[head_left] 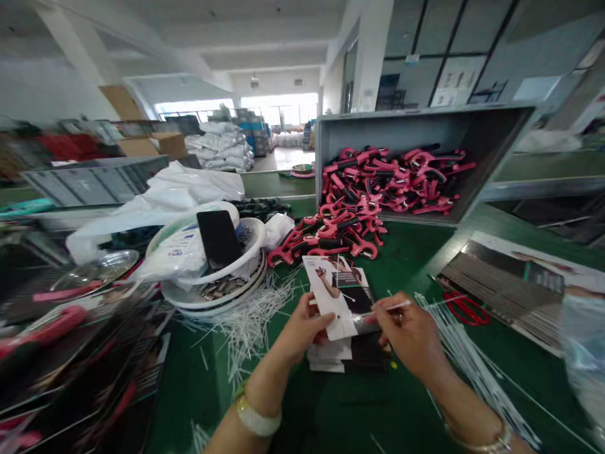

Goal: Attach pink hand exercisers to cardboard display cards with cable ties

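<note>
- Your left hand (302,328) is closed on the near left edge of a printed card (336,307), thumb on its face and fingers curled behind.
- Your right hand (411,334) pinches a thin white tie (399,305) between thumb and fingertips; the gap is nearly closed.
- The card sits between your hands, above a small stack of cards (326,366) on the green surface (326,410).
- Its long axis runs away from you, its far end leaning left; the tie lies roughly crosswise to it, coming from the right.
- The left hand is nearer, already touching the white part; the right is just beside the dark side. Whether the tie's tip touches the card, you cannot tell from here.
- More loose ties (472,372) lie to the right, just beside your right forearm.
</note>
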Available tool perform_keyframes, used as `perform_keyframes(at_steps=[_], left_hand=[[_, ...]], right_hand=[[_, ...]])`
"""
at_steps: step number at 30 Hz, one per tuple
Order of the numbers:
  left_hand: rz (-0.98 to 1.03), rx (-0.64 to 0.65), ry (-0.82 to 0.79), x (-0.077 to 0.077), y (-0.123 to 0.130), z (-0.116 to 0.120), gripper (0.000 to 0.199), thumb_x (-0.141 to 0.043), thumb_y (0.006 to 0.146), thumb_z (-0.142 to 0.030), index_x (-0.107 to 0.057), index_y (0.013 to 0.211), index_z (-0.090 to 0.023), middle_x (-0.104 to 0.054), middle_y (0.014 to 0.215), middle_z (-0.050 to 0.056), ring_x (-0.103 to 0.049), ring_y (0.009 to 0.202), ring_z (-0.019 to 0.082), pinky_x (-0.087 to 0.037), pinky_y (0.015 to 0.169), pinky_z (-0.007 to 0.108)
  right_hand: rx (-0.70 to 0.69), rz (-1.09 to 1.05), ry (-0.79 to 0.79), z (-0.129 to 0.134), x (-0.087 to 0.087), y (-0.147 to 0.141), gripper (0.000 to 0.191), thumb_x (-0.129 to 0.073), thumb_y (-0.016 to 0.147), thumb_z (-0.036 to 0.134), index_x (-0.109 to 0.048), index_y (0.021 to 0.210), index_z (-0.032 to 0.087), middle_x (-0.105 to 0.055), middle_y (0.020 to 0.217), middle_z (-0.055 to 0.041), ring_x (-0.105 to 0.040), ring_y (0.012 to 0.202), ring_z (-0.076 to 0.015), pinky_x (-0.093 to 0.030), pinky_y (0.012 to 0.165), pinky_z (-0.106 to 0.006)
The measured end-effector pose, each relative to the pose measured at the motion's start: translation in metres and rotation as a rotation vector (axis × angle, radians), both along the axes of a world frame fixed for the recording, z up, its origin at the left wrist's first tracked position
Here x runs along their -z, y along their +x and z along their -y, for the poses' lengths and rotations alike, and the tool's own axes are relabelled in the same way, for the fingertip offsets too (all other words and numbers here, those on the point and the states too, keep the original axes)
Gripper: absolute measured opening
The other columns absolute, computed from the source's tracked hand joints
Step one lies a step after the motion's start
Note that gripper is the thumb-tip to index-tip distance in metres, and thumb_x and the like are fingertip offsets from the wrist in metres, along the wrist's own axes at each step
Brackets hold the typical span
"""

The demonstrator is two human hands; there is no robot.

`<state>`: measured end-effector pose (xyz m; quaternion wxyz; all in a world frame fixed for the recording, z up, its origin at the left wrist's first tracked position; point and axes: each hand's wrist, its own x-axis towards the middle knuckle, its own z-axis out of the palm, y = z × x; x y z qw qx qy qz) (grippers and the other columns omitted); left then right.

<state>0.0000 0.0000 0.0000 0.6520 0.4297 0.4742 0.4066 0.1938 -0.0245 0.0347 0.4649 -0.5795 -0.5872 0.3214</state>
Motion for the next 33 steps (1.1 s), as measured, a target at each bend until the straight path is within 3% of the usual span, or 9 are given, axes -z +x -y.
perform_keyframes(at_steps=[10, 15, 18, 22, 26, 29, 33], left_hand=[[-0.135, -0.112, 0.114, -0.007, 0.010, 0.005, 0.049, -0.068, 0.071, -0.028, -0.038, 0.109, -0.020, -0.058, 0.103, 0.006, -0.051, 0.042, 0.004, -0.037, 0.030, 0.015], [-0.030, -0.104, 0.084, -0.013, 0.016, 0.010, 0.052, -0.069, 0.070, -0.032, -0.038, 0.111, -0.022, -0.059, 0.095, 0.002, -0.053, 0.046, 0.004, -0.038, 0.033, 0.014], [0.136, -0.019, -0.031, -0.017, 0.016, 0.012, 0.049, -0.066, 0.073, -0.036, -0.040, 0.111, -0.021, -0.059, 0.084, 0.000, -0.056, 0.049, 0.006, -0.043, 0.039, 0.014], [0.234, 0.227, -0.200, -0.018, 0.010, 0.011, 0.042, -0.060, 0.073, -0.030, -0.045, 0.110, -0.017, -0.064, 0.083, 0.004, -0.064, 0.055, 0.011, -0.043, 0.040, 0.014], [0.062, 0.329, -0.073, -0.011, 0.010, 0.012, 0.050, -0.064, 0.066, -0.019, -0.049, 0.114, -0.017, -0.064, 0.081, 0.002, -0.054, 0.043, 0.006, -0.029, 0.031, 0.012], [-0.054, 0.298, 0.016, -0.005, 0.017, 0.012, 0.044, -0.066, 0.062, -0.015, -0.057, 0.104, -0.015, -0.062, 0.075, 0.000, -0.048, 0.046, 0.004, -0.029, 0.034, 0.012], [0.012, 0.206, -0.022, -0.006, 0.018, 0.011, 0.023, -0.067, 0.058, -0.019, -0.063, 0.080, -0.011, -0.060, 0.061, -0.001, -0.039, 0.041, 0.002, -0.020, 0.036, 0.016]], right_hand=[[0.057, 0.012, 0.054, -0.008, -0.006, -0.003, 0.021, -0.057, 0.077, 0.040, -0.050, 0.074, 0.020, -0.068, 0.062, -0.0011, -0.058, 0.039, -0.0130, -0.045, 0.033, -0.021], [0.034, -0.100, -0.021, -0.009, -0.001, -0.012, 0.022, -0.059, 0.076, 0.040, -0.051, 0.074, 0.020, -0.069, 0.065, -0.0014, -0.056, 0.037, -0.0112, -0.044, 0.034, -0.020], [0.074, -0.298, -0.144, -0.012, 0.012, -0.018, 0.023, -0.062, 0.071, 0.038, -0.051, 0.072, 0.019, -0.068, 0.062, -0.0021, -0.058, 0.041, -0.0125, -0.042, 0.034, -0.020], [0.109, -0.464, -0.271, -0.014, 0.029, -0.016, 0.021, -0.065, 0.064, 0.033, -0.051, 0.066, 0.018, -0.064, 0.053, -0.0013, -0.057, 0.046, -0.0125, -0.033, 0.032, -0.016], [0.063, -0.400, -0.323, -0.010, 0.033, -0.010, 0.020, -0.063, 0.065, 0.033, -0.051, 0.063, 0.017, -0.061, 0.049, 0.0014, -0.041, 0.033, -0.0052, -0.023, 0.031, -0.016], [0.033, -0.288, -0.294, -0.008, 0.035, -0.005, 0.019, -0.061, 0.067, 0.033, -0.051, 0.062, 0.018, -0.060, 0.049, 0.0014, -0.048, 0.040, -0.0079, -0.033, 0.038, -0.018], [0.074, -0.082, -0.159, -0.007, 0.040, 0.008, 0.017, -0.060, 0.070, 0.032, -0.054, 0.077, 0.018, -0.062, 0.059, 0.0003, -0.058, 0.053, -0.0140, -0.047, 0.053, -0.026]])
